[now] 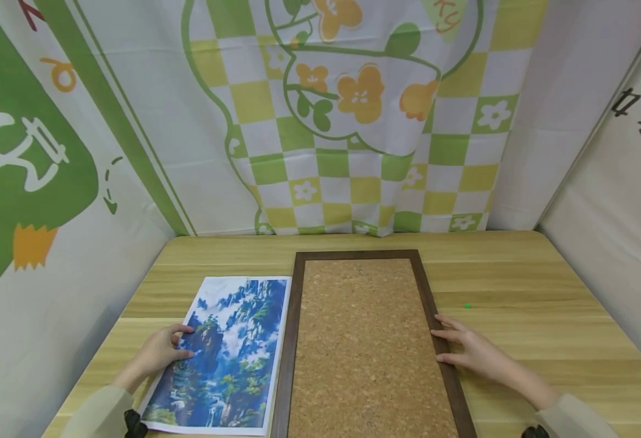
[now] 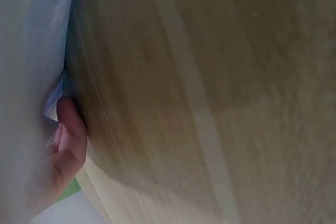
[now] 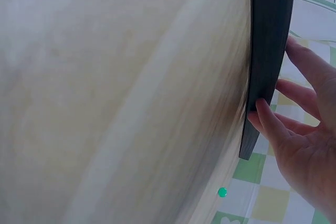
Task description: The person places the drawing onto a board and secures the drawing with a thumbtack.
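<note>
- Left hand (image 1: 159, 353) at the outer side of the print (image 1: 233, 359), thumb and forefinger apart over its margin; the wrist view is dim and close, so whether it pinches the sheet I cannot tell.
- Right hand (image 1: 476, 351) spread, fingertips touching the board's right side, on the dark frame (image 1: 429, 292).
- Print lies flat, just left of the board (image 1: 370, 340); its far edge stops short of the board's far edge.
- Handling, print: looks like thin paper. Probably light, limp, easily creased, apt to slide on the table (image 1: 545, 292). Best taken by opposite white margins.
- Handling, board: likely stiff and the heavier of the two, cork face giving a little. Best held by both long sides of the frame, off the cork.
- Print's long axis runs away from the person, roughly along the board's. Peaks at the far end, greenery and waterfall near: right way up for the person.
- Board's long axis likewise; near end out of view.
- Green dot (image 1: 467, 306) right of the board, well apart from the print.
</note>
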The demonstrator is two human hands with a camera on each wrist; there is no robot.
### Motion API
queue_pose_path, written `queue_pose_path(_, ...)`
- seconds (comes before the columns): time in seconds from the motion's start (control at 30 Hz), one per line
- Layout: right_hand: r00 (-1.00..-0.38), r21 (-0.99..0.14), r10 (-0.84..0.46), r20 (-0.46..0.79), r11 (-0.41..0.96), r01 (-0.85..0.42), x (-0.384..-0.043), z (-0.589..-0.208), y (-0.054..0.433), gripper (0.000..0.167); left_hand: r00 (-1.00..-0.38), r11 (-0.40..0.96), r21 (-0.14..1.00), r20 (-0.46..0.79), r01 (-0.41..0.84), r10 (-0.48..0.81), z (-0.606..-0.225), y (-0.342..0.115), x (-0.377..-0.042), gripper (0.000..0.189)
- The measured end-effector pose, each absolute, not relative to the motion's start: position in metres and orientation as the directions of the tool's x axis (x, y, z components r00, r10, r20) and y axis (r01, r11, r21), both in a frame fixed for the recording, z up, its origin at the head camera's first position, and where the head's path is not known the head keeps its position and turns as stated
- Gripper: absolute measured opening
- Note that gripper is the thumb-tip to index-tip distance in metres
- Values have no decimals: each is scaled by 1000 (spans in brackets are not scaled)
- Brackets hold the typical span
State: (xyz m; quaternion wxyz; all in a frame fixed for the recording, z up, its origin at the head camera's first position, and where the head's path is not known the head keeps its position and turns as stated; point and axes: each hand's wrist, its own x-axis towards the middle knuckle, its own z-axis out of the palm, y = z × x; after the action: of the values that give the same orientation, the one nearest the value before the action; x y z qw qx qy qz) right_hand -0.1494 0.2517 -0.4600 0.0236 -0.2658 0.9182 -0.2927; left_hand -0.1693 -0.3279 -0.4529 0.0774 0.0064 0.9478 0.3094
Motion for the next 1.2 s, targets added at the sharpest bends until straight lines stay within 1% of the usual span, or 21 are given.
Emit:
queue_pose_path(0.07, -859, -556, -501, 103, 687, -468, -149, -459, 252, 53, -988, 803, 595, -142, -40, 57, -454, -331, -169, 45)
queue_pose_path(0.23, -862, -559, -500, 86, 692, -457, -150, -458, 251, 53, -981, 788, 612, -187, -70, 58, -453, -343, -173, 37)
queue_pose_path(0.4, -866, -556, -495, 74, 700, -448, -150, -457, 251, 52, -962, 747, 659, -248, -85, 109, -447, -351, -173, 35)
queue_pose_path(0.63, -856, -543, -509, 83, 697, -468, -150, -458, 251, 51, -936, 563, 806, -319, -183, 152, -448, -363, -166, 41)
queue_pose_path(0.77, -857, -542, -508, 91, 696, -470, -151, -458, 251, 51, -932, 488, 845, -328, -218, 153, -451, -369, -161, 45)
queue_pose_path(1.0, -856, -543, -506, 105, 692, -476, -151, -457, 250, 51, -946, 476, 850, -308, -227, 98, -453, -376, -154, 50)
queue_pose_path(1.2, -857, -549, -506, 101, 690, -472, -151, -458, 251, 51, -943, 442, 857, -326, -264, 68, -453, -371, -153, 52)
